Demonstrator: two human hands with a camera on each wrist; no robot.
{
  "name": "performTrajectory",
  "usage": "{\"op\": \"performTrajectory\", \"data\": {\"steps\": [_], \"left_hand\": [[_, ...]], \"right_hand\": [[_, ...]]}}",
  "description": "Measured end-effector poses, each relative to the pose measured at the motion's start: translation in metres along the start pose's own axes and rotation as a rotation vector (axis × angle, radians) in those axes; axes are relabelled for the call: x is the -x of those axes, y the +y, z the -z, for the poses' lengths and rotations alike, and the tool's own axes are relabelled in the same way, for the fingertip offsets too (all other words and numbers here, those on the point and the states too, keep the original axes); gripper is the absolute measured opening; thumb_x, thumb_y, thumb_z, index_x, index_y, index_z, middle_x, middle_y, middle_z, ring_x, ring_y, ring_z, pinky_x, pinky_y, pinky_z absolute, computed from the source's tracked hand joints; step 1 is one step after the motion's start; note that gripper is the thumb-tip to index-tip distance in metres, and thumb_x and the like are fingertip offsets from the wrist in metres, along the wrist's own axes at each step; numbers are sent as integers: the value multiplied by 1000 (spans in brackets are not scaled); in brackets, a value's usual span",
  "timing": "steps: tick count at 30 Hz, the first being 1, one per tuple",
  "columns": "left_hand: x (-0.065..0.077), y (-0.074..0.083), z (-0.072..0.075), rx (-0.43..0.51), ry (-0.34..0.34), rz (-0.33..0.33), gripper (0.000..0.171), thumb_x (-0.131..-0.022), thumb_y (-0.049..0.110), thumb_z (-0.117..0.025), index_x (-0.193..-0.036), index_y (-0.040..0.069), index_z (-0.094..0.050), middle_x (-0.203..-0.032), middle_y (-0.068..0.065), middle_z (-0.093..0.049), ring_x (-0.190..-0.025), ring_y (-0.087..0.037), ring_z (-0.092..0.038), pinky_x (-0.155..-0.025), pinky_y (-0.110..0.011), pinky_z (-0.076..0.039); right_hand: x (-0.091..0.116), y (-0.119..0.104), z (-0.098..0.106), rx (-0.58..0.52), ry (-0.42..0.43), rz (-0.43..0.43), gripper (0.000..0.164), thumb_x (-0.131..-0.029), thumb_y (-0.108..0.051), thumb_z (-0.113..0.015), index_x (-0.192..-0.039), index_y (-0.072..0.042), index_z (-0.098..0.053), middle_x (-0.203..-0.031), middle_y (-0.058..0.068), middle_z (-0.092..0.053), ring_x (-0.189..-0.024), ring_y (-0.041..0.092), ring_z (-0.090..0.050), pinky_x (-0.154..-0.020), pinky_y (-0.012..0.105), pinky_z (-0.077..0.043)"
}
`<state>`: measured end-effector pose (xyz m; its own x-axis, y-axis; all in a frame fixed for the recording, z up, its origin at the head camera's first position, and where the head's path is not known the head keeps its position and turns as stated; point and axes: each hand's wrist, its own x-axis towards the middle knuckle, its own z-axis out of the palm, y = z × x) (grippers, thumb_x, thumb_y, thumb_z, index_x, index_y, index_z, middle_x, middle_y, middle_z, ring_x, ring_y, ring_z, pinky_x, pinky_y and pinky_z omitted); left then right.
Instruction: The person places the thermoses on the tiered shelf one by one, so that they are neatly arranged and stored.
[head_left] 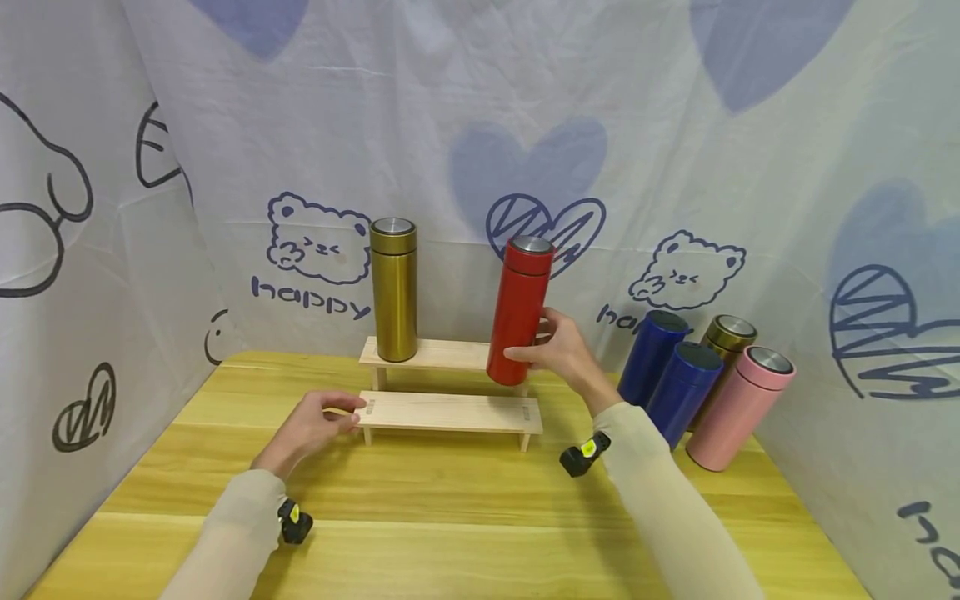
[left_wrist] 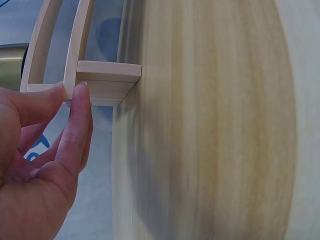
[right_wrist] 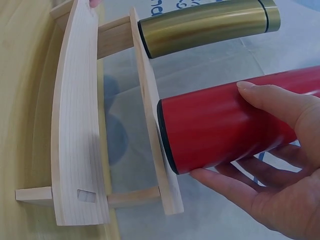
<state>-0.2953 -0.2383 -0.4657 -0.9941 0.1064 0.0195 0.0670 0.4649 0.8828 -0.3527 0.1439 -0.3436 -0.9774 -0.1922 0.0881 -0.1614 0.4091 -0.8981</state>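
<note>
My right hand (head_left: 558, 346) grips a red thermos bottle (head_left: 519, 312) around its lower half. The bottle tilts slightly, its black base right at the upper board of a two-step wooden rack (head_left: 450, 410) in the right wrist view. With thumb and fingertips, my left hand (head_left: 318, 423) pinches the left end of the rack's lower board, seen close up in the left wrist view as a wooden edge (left_wrist: 72, 65). On the left of the upper step stands a gold thermos bottle (head_left: 395, 292), upright, with a silver-topped lid.
At the right of the wooden table (head_left: 420, 533) stand two blue bottles (head_left: 684, 387), a second gold bottle (head_left: 729, 333) and a pink bottle (head_left: 738, 412), close together. A white printed cloth (head_left: 420, 108) hangs behind and along both sides.
</note>
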Motion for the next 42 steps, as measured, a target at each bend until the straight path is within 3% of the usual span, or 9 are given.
{"op": "performTrajectory", "data": {"steps": [42], "left_hand": [[-1,1,2,11,-2,9,30,-96,-3,-65,-126,-7,-67,-127,-30,-65,-95,-25,-74,-81,-33,-61]], "right_hand": [[-25,-6,-30,1,51,39,72,-80,-16,-89,-142,-7,-53,-130,19,-66,-113,37,-68,-88,47,-63]]}}
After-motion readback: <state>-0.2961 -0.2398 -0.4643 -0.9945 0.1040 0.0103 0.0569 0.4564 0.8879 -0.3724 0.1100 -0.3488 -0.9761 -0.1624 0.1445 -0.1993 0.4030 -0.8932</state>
